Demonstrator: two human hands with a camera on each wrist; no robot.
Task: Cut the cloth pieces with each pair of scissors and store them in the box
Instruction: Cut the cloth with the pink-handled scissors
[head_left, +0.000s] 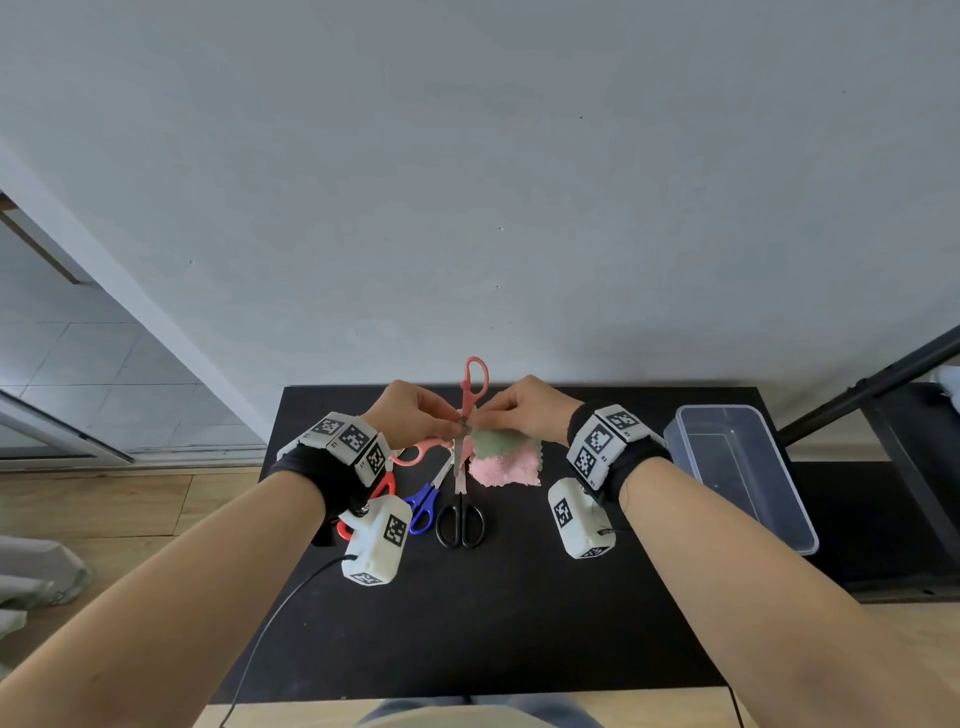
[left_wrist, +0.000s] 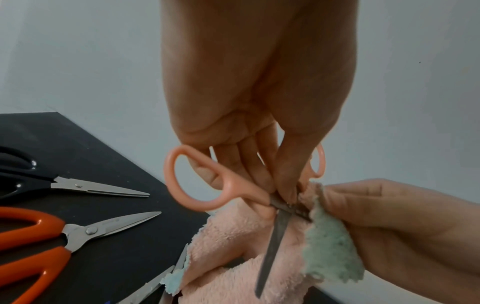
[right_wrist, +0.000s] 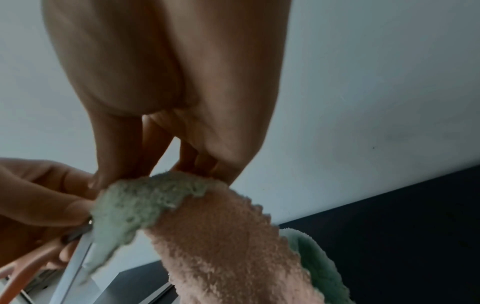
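Observation:
The pink scissors (head_left: 470, 395) are held upright above the black table (head_left: 571, 623), blades spread, one loop up and the other (left_wrist: 197, 179) low on the left. My left hand (head_left: 415, 418) pinches them at the pivot (left_wrist: 288, 203). One blade (left_wrist: 272, 253) points down over the cloth. My right hand (head_left: 524, 410) pinches the top edge of a green cloth (right_wrist: 137, 205) and a pink cloth (right_wrist: 221, 236) together, right against the pivot. Both cloths (head_left: 506, 460) hang down to the table.
Black scissors (head_left: 460, 519), blue scissors (head_left: 423, 506) and orange scissors (left_wrist: 44, 242) lie side by side under my left wrist. An empty clear plastic box (head_left: 743, 467) stands at the table's right edge. A black stand (head_left: 883, 379) leans at the far right.

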